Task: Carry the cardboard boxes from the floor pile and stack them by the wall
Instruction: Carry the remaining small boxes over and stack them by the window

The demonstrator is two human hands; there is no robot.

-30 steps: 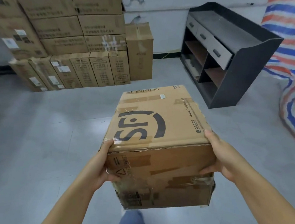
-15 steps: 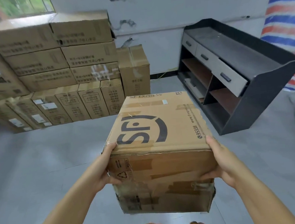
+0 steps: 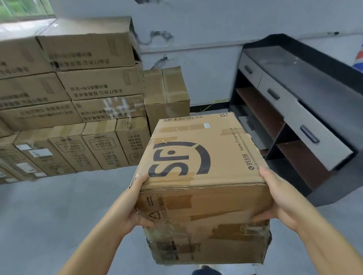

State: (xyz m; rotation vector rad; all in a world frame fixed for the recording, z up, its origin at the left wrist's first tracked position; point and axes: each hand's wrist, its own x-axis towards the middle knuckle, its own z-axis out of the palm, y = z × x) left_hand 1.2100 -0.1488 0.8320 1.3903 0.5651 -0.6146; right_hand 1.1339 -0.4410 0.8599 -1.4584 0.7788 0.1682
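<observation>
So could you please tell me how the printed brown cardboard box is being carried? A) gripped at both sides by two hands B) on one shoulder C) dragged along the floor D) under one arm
A: the left hand and right hand grip opposite sides of the printed brown cardboard box, held above the grey floor.

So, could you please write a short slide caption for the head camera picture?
Both hands, left and right, carry an SF Express box toward the stacked boxes by the wall.

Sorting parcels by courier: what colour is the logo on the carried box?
Black, on the brown box; head view.
</observation>
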